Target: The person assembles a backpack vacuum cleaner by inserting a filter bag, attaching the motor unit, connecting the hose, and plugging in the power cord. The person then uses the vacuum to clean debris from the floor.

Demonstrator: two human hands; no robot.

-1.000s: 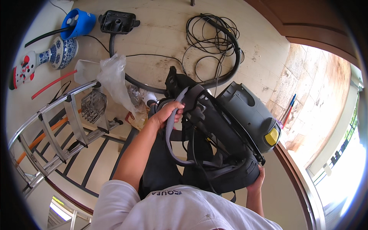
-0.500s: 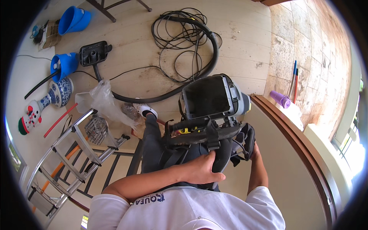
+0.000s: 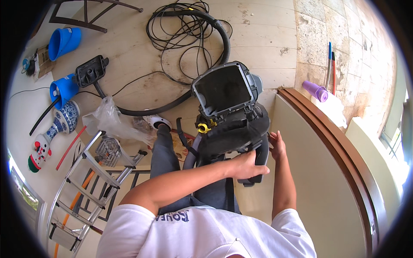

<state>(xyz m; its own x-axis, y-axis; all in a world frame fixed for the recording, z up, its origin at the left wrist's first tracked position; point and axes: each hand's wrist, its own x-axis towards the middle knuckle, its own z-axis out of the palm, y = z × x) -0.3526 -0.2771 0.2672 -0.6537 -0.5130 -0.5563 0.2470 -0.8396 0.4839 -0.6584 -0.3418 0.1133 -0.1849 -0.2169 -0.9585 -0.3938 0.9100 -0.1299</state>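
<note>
One backpack vacuum (image 3: 234, 129); left hand (image 3: 246, 166) fingers part-hidden; right hand (image 3: 278, 146) contact unclear

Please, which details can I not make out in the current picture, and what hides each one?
- Left hand: head view, most of its fingers are hidden behind the strap.
- Hose: head view, a stretch is hidden behind the vacuum.
- Metal frame: head view, partly cut off by the top edge.

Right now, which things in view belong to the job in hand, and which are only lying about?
Likely the job's: backpack vacuum, gripped by the left hand; black hose; floor head; coiled cord.

Apparently lying about: stepladder; farther blue bucket; blue-and-white vase; purple cup.
</note>
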